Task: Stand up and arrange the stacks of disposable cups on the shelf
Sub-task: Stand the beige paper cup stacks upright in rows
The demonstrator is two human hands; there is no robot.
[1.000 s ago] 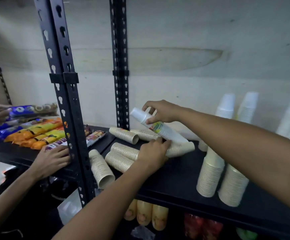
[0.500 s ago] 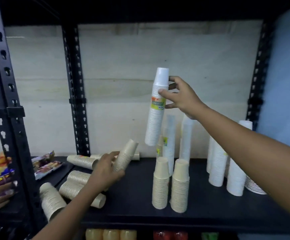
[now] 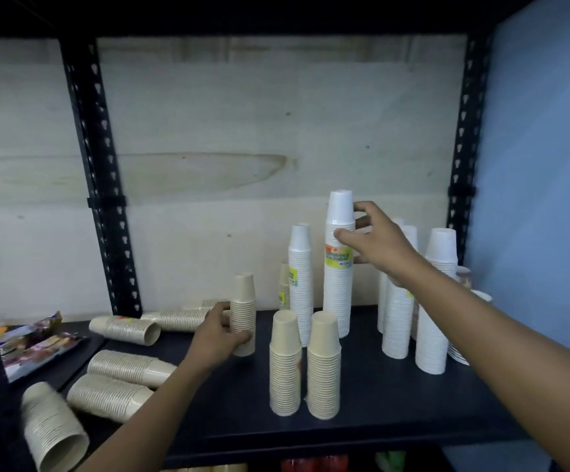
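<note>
Cups in a tall white ribbed stack (image 3: 337, 267) stand upright at the shelf's (image 3: 378, 396) back, my right hand (image 3: 375, 243) curled on them. My left hand (image 3: 218, 338) grips a beige paper stack (image 3: 243, 311).

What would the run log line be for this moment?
left hand: shut on beige stack, upright | right hand: shut on white stack, upright | beige stacks lying: several | shelf

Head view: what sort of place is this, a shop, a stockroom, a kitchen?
Most likely a small shop or stockroom. A black slotted-steel shelf carries many stacks of disposable cups, some with retail labels; wrapped snack packs lie on the next bay, and more packaged goods sit on the shelf below.
</note>
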